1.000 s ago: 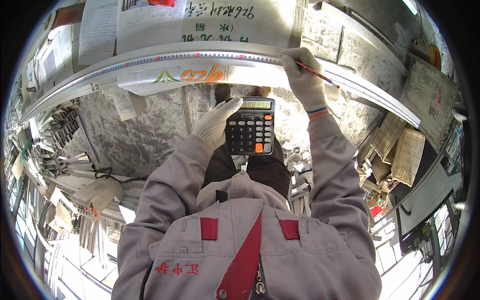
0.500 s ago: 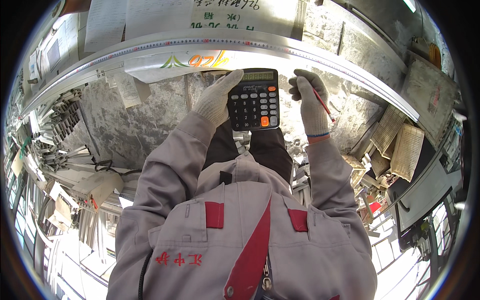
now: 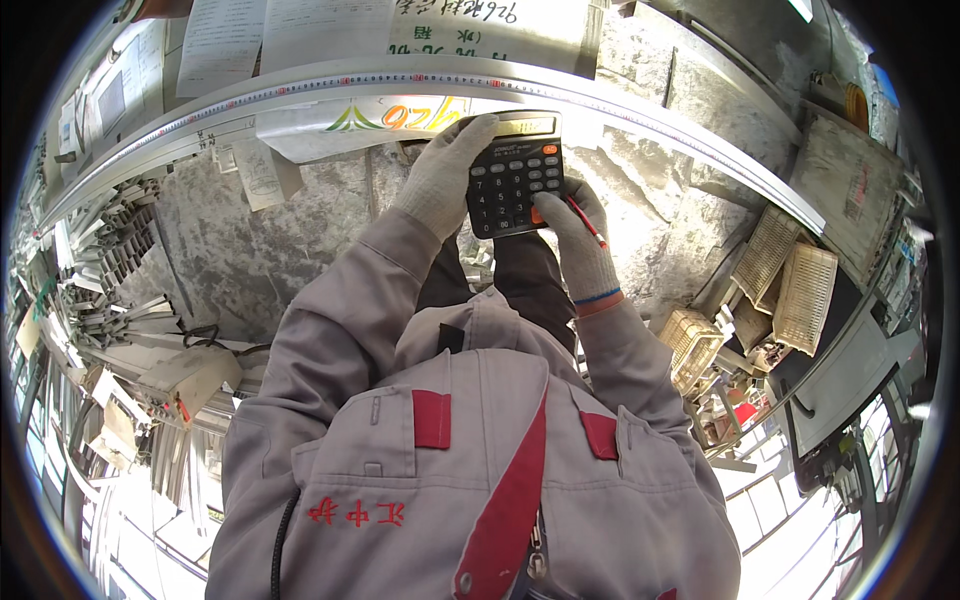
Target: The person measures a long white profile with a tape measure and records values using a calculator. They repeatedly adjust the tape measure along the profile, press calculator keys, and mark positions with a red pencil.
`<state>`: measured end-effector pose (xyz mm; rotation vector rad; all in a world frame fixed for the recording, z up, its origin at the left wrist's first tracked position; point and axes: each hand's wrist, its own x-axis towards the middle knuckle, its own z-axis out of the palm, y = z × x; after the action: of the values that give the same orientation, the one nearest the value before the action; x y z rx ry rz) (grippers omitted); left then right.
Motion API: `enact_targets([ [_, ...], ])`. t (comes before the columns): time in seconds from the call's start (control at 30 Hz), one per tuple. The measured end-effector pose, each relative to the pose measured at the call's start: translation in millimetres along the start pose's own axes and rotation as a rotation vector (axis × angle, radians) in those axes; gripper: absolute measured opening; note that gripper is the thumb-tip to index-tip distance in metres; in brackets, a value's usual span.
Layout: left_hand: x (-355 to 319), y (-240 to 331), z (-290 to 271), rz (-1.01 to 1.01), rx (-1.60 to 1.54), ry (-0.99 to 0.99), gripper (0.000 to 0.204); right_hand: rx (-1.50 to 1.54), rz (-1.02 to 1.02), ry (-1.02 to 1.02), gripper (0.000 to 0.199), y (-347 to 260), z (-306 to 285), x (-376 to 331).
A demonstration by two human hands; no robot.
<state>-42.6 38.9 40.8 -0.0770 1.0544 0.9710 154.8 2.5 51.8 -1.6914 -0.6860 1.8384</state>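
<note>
Weathered grey floor [image 3: 300, 235] spreads beneath a cluttered workshop, wicker baskets [image 3: 808, 300] at right, as a worker in a grey jacket [image 3: 380, 450] checks a black calculator [image 3: 498, 195]. A long pale strip [image 3: 700, 163] bearing a measuring tape [image 3: 380, 79] arcs across the space beyond. The left hand [image 3: 443, 172] grips the calculator by its left side, thumb over the upper corner, its other fingers hidden underneath. The right hand [image 3: 580, 245], at the strip one second earlier, now meets the calculator's lower right corner, thumb by the orange key [image 3: 538, 214]. Its fingers are curled, keeping hold of a red pen [image 3: 587, 222]. That move appears to shift the work from the tape to the keypad.
</note>
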Motion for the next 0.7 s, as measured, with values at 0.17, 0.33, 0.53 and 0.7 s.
enact_targets([
  [0.17, -2.4, -3.4, 6.1, 0.005, -0.018, 0.005, 0.028, 0.004, 0.058, 0.040, 0.041, 3.1, 0.6, 2.9],
  [0.33, 0.8, -4.8, 2.0, 0.034, -0.022, 0.024, 0.029, -0.010, -0.038, 0.007, 0.053, 0.8, 8.3, -3.2],
  [0.53, 3.1, -17.2, 5.7, 0.071, -0.009, 0.070, 0.030, -0.218, -0.002, 0.070, 0.086, 5.5, 30.4, 4.6],
  [0.7, 0.3, -18.3, 6.9, 0.034, -0.022, 0.112, 0.030, -0.274, 0.078, 0.055, 0.090, 8.1, 31.9, 11.1],
])
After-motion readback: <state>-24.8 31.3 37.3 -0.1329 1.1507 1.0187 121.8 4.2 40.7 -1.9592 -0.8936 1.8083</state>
